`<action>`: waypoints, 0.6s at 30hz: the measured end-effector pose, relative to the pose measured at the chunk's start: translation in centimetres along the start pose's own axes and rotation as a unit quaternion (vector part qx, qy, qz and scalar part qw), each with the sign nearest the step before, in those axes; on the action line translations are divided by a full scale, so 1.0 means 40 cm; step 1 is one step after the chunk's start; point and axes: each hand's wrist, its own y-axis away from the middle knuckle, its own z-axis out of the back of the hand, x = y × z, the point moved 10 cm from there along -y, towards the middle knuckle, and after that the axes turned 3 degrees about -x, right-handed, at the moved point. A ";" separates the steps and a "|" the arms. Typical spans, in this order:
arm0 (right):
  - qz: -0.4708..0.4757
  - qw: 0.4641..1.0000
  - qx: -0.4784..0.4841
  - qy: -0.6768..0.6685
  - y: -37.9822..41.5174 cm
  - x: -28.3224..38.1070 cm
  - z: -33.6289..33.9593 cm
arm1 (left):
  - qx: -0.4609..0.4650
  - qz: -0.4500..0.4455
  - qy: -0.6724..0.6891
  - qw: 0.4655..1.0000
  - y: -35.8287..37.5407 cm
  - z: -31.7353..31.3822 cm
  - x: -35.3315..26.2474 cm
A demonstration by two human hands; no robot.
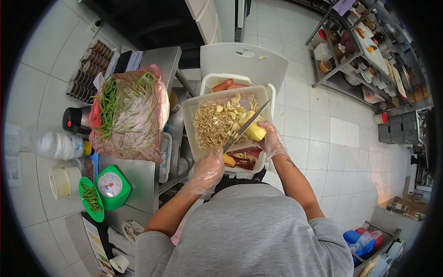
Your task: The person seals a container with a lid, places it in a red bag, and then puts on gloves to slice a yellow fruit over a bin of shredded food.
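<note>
My left hand (pixel 207 171), in a clear plastic glove, is closed round the handle of a long knife (pixel 245 126). The blade slants up to the right and lies against a yellow peeled piece of food (pixel 254 132). My right hand (pixel 272 138), also gloved, grips that piece from its right side. Both are over a white tub (pixel 188 115) that holds thin light-brown shreds (pixel 210 122) and pale yellow slices (pixel 236 99). Beneath the tub is a white basket (pixel 217 77) with reddish and orange pieces showing at its far and near ends.
A white chair (pixel 221 54) stands behind the basket. On the steel table (pixel 140 184) at left are a bag of green beans (pixel 134 115), a green scale (pixel 112 187) and a green dish (pixel 87 189). A loaded rack (pixel 341 74) stands at upper right.
</note>
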 end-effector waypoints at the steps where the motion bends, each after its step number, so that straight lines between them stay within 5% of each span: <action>1: -0.002 1.000 0.002 0.005 -0.001 -0.002 0.000 | 0.003 0.002 0.000 1.000 0.000 -0.001 0.001; 8: -0.003 0.999 -0.005 0.042 -0.021 -0.037 0.019 | -0.056 -0.035 0.035 0.997 -0.090 -0.022 -0.022; 12: -0.064 0.994 0.080 0.037 0.016 -0.020 -0.023 | -0.084 -0.053 0.045 0.994 -0.129 -0.030 -0.053; 18: 0.010 0.997 -0.024 0.075 0.035 0.024 0.001 | -0.048 -0.040 0.081 0.995 -0.146 -0.033 -0.059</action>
